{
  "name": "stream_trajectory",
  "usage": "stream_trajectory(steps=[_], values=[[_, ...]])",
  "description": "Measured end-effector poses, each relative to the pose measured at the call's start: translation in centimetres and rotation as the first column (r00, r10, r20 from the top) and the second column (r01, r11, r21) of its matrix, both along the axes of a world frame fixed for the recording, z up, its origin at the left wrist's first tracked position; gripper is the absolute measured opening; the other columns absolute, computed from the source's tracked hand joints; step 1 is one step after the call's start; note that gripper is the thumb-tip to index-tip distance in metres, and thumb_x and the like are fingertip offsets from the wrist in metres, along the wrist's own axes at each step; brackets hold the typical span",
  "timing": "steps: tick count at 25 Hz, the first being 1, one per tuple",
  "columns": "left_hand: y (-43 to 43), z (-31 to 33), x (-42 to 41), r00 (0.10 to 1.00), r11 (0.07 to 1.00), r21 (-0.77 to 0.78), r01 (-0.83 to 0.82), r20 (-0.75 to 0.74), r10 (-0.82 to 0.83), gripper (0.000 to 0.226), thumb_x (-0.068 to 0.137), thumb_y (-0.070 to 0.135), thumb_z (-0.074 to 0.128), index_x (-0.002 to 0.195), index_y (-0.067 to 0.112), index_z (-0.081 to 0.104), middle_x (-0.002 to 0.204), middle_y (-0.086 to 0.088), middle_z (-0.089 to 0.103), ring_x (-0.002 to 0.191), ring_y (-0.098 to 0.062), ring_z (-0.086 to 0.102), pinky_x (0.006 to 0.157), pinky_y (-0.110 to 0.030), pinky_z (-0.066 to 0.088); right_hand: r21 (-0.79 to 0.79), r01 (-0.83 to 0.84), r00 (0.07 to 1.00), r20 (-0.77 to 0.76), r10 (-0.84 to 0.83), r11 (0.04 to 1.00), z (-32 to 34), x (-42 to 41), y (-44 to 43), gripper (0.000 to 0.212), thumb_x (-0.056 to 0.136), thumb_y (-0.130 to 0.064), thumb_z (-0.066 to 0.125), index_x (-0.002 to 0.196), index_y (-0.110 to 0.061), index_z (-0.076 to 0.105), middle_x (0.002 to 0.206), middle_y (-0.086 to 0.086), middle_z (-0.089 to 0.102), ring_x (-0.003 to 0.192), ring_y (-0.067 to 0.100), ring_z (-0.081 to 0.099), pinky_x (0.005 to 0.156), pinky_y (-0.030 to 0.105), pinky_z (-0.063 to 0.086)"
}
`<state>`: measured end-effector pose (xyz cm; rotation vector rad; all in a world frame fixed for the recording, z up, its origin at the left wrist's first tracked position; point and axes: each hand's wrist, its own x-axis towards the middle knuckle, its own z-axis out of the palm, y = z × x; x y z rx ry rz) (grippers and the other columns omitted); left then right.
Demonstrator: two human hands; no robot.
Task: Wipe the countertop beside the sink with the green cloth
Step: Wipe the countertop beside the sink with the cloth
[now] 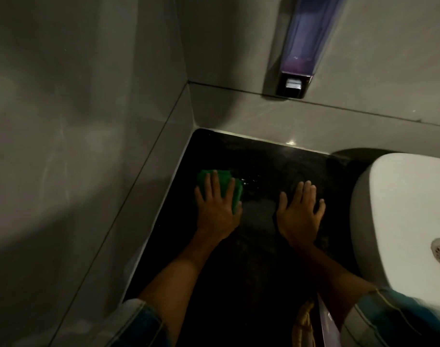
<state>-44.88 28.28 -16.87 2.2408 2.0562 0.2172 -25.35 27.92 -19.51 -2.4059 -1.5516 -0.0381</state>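
Behind left grip [217, 209] and right grip [300, 216], bare forearms, then short sleeves [394, 319]: blue with pale bands, stitched hems.

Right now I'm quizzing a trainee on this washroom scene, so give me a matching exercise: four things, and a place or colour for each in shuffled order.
1 cloth
2 basin
3 dispenser
4 right hand

A on the wall
B flat on the counter
C under the left hand
D white, at the right

Pairs: 1-C, 2-D, 3-A, 4-B
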Motion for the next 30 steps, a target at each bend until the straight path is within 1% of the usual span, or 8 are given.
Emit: stream_trajectory(steps=[3,5,12,15,20,23,26,30], values=[[-5.7,-1.2,0.4,0.989,0.990,0.001,0.141,-0.039,-0.141,0.060,0.088,0.050,0.042,0.146,0.034,0.031,0.158,-0.018,0.025,0.145,-0.039,0.020,0.110,-0.062,0.028,-0.007,0.000,1.000,-0.014,0.000,1.000,0.2,0.2,-0.4,0.062,0.096,-0.046,0.034,0.144,-0.007,0.039,0.155,0.012,0.039,0.146,0.025,0.030,0.118,0.052,0.020],[-6.8,-1.7,-2.1,0.996,0.996,0.023,0.090,-0.010,-0.090,0.057,0.092,0.049,0.036,0.147,0.035,0.027,0.159,-0.017,0.022,0.147,-0.038,0.014,0.112,-0.060,0.026,-0.021,-0.003,1.000,-0.021,0.003,1.000,0.4,0.2,-0.2,0.063,0.096,-0.047,0.033,0.145,-0.007,0.038,0.156,0.012,0.036,0.146,0.025,0.028,0.119,0.052,0.019],[6.2,-1.1,-2.6,0.995,0.996,0.007,-0.089,-0.046,0.089,0.059,0.092,0.047,0.035,0.147,0.024,0.034,0.157,-0.024,0.024,0.144,-0.043,0.020,0.110,-0.064,0.022,-0.030,0.029,1.000,0.012,-0.029,0.999,-0.1,0.1,0.3,0.065,0.095,-0.048,0.031,0.144,-0.007,0.040,0.154,0.013,0.039,0.145,0.026,0.030,0.117,0.047,0.010],[9.9,-1.0,3.4,0.997,0.994,-0.094,0.062,-0.047,-0.066,0.060,0.093,0.047,0.031,0.150,0.031,0.020,0.162,-0.017,0.011,0.148,-0.036,0.006,0.114,-0.063,0.011,-0.025,0.034,0.999,0.016,-0.034,0.999,-0.2,0.1,0.4,0.062,0.095,-0.045,0.032,0.143,-0.007,0.041,0.153,0.013,0.040,0.144,0.025,0.033,0.116,0.046,0.010],[2.5,-1.1,4.7,0.941,0.942,-0.054,0.331,-0.049,-0.334,0.059,0.089,0.047,0.036,0.146,0.036,0.028,0.159,-0.013,0.024,0.146,-0.033,0.020,0.111,-0.060,0.025,-0.019,0.014,1.000,0.010,-0.014,1.000,0.0,0.3,0.1,0.053,0.099,-0.034,0.029,0.142,-0.007,0.043,0.153,0.014,0.040,0.143,0.026,0.035,0.115,0.049,0.016],[1.1,-1.0,-1.5,0.984,0.985,-0.022,0.169,-0.058,-0.170,0.055,0.091,0.047,0.036,0.144,0.033,0.036,0.157,-0.015,0.029,0.144,-0.037,0.026,0.107,-0.061,0.031,-0.014,0.020,1.000,0.008,-0.020,1.000,0.2,0.2,0.1,0.053,0.099,-0.034,0.027,0.142,-0.006,0.042,0.153,0.013,0.041,0.144,0.026,0.035,0.116,0.049,0.017],[7.5,-0.4,-4.0,0.998,0.995,-0.095,-0.035,-0.056,0.029,0.056,0.094,0.045,0.033,0.147,0.028,0.032,0.160,-0.016,0.018,0.147,-0.037,0.014,0.112,-0.064,0.019,-0.027,0.027,1.000,0.013,-0.026,0.999,0.2,0.0,0.3,0.054,0.099,-0.034,0.027,0.143,-0.006,0.040,0.154,0.014,0.039,0.144,0.026,0.033,0.116,0.050,0.017],[13.2,-1.0,1.4,0.997,0.989,-0.139,0.057,-0.044,-0.064,0.056,0.096,0.045,0.031,0.150,0.034,0.017,0.163,-0.010,0.004,0.149,-0.031,0.001,0.114,-0.061,0.008,-0.043,0.028,1.000,0.013,-0.027,0.999,0.3,-0.3,0.3,0.054,0.098,-0.033,0.031,0.143,-0.006,0.040,0.154,0.015,0.039,0.145,0.027,0.033,0.116,0.050,0.016]])
